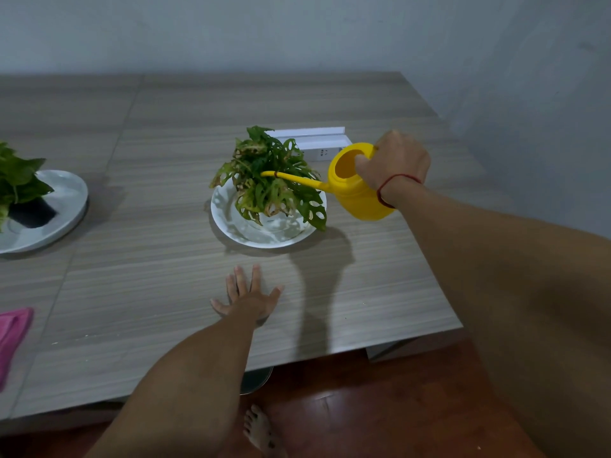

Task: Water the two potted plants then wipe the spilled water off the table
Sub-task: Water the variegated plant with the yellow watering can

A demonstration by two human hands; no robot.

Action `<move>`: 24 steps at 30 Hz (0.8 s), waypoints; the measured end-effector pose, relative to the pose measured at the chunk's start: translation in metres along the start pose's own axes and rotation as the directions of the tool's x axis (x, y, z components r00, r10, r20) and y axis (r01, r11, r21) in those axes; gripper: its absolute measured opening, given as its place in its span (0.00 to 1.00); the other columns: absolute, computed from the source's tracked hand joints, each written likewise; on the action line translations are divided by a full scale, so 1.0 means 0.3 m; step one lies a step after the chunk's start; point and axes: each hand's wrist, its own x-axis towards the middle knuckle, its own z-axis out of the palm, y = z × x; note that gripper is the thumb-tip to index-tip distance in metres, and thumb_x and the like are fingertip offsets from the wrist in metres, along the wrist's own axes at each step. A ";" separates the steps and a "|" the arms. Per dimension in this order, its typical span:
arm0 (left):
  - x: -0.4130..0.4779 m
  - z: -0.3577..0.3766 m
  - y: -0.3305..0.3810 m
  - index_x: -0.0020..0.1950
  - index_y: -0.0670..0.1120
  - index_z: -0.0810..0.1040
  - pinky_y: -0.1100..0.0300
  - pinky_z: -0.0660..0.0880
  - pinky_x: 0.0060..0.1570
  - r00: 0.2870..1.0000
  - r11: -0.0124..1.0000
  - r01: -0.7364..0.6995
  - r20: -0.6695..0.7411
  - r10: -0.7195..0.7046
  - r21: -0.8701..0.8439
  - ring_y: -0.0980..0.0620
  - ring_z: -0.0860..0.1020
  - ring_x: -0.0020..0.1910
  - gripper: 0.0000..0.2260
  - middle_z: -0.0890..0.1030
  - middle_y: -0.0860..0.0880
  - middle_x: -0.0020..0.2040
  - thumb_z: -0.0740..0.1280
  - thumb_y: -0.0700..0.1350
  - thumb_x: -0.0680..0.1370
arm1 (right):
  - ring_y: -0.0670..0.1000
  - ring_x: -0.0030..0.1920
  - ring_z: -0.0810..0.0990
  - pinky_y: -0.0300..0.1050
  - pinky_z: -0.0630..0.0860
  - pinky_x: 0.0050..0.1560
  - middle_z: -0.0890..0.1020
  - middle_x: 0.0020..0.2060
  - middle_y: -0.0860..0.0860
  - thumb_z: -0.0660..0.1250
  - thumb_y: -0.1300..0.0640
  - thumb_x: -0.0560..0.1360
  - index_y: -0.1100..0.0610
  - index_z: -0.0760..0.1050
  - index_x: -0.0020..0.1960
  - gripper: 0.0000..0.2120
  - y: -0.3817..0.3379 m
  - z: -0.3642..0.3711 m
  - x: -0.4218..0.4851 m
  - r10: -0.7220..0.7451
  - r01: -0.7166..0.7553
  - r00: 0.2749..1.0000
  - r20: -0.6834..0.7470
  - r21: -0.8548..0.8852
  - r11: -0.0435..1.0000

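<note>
A holey-leaved potted plant [269, 180] stands on a white plate [231, 223] in the middle of the table. My right hand [395, 163] grips a yellow watering can [358, 193] by its handle, tilted left, with its thin spout tip over the plant's leaves. My left hand [249, 297] lies flat and open on the table in front of the plate. A second green plant [16, 183] in a black pot sits on a grey plate [69, 193] at the left edge. A pink cloth [11, 335] lies at the near left.
A white box [317, 142] stands behind the middle plant. The wooden table [148, 292] ends close in front of me and at the right. Below the edge are a red-brown floor and a bare foot [261, 431]. Grey walls close the back and right.
</note>
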 end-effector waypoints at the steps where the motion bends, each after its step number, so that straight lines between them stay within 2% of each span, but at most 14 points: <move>1: 0.002 0.000 -0.001 0.75 0.64 0.29 0.29 0.39 0.70 1.000 1.000 0.001 0.000 -0.001 -0.001 0.49 0.28 0.77 0.38 0.23 0.54 0.74 0.47 0.74 0.75 | 0.60 0.46 0.80 0.44 0.66 0.38 0.79 0.40 0.56 0.67 0.48 0.67 0.53 0.74 0.40 0.09 0.006 -0.002 -0.002 -0.005 0.005 1.000 0.004 -0.005 1.000; 4: 0.008 0.005 -0.003 0.75 0.64 0.29 0.28 0.38 0.69 1.000 1.000 -0.001 0.005 0.001 -0.004 0.49 0.28 0.76 0.38 0.22 0.54 0.74 0.47 0.75 0.74 | 0.61 0.46 0.80 0.44 0.66 0.38 0.75 0.38 0.55 0.66 0.49 0.67 0.53 0.73 0.41 0.08 0.021 -0.013 -0.005 -0.006 0.006 1.000 0.003 -0.019 1.000; 8: 0.014 0.005 -0.003 0.75 0.64 0.29 0.28 0.39 0.70 1.000 1.000 0.008 0.008 -0.008 -0.005 0.50 0.28 0.76 0.38 0.22 0.54 0.74 0.47 0.75 0.74 | 0.61 0.47 0.80 0.44 0.66 0.39 0.82 0.45 0.57 0.66 0.50 0.67 0.57 0.79 0.44 0.12 0.042 -0.028 0.001 0.017 -0.019 0.999 -0.039 -0.050 0.999; 16: 0.009 -0.002 -0.006 0.75 0.64 0.29 0.28 0.39 0.70 1.000 1.000 -0.004 0.018 0.004 0.005 0.49 0.28 0.76 0.38 0.22 0.54 0.74 0.47 0.75 0.74 | 0.61 0.50 0.80 0.45 0.69 0.41 0.82 0.48 0.57 0.66 0.47 0.69 0.57 0.80 0.48 0.15 -0.010 -0.024 -0.010 0.022 -0.023 0.998 -0.058 -0.010 1.000; 21: 0.006 -0.003 -0.006 0.75 0.64 0.29 0.28 0.39 0.70 1.000 1.000 -0.005 0.022 0.005 0.000 0.50 0.28 0.76 0.38 0.22 0.54 0.74 0.47 0.75 0.74 | 0.60 0.48 0.80 0.44 0.67 0.40 0.82 0.47 0.56 0.66 0.46 0.69 0.57 0.79 0.47 0.15 -0.022 -0.003 -0.032 -0.025 0.023 0.999 -0.032 -0.035 0.999; 24: 0.005 -0.004 -0.007 0.75 0.65 0.29 0.28 0.39 0.70 1.000 1.000 -0.001 0.024 0.001 -0.003 0.49 0.28 0.76 0.38 0.22 0.54 0.74 0.47 0.75 0.73 | 0.60 0.46 0.80 0.44 0.67 0.39 0.81 0.43 0.56 0.66 0.47 0.69 0.54 0.75 0.41 0.10 -0.017 -0.001 -0.042 -0.043 0.043 0.999 -0.009 -0.044 0.998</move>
